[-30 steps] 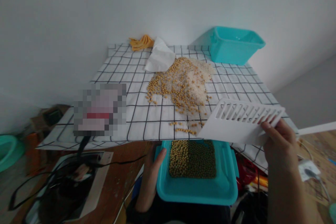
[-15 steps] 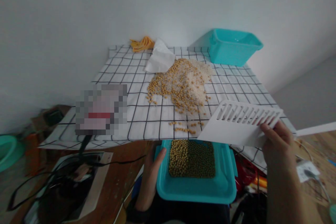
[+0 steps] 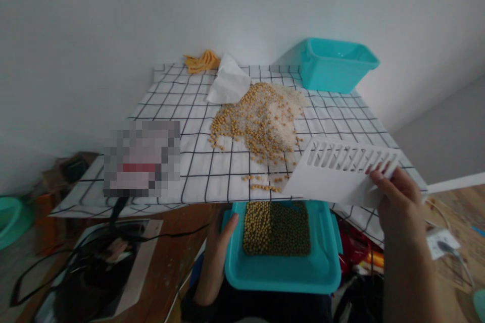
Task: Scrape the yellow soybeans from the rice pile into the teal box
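My left hand (image 3: 219,250) grips the left side of a turquoise plastic bin (image 3: 282,280) just below the table's front edge. Yellow soybeans (image 3: 256,229) fill the left part of its bottom, with dark green beans (image 3: 291,232) beside them. My right hand (image 3: 401,194) is closed on the right end of a white slotted plastic board (image 3: 329,181), held tilted at the front right of the table. In front of the board's left tip lies a short line of loose soybeans (image 3: 263,187). Behind them spreads a heap of soybeans (image 3: 242,116) mixed with rice (image 3: 282,123).
A second turquoise bin (image 3: 333,73) stands at the back right of the checked tablecloth (image 3: 193,136). White tissue (image 3: 229,81) and a yellow cloth-like bundle (image 3: 202,62) lie at the back. A pixelated item (image 3: 142,159) sits front left. Black straps (image 3: 121,207) hang below it.
My right hand and the slotted board have shifted slightly left, bringing its left tip closer to the loose soybeans. My left hand keeps its hold on the bin.
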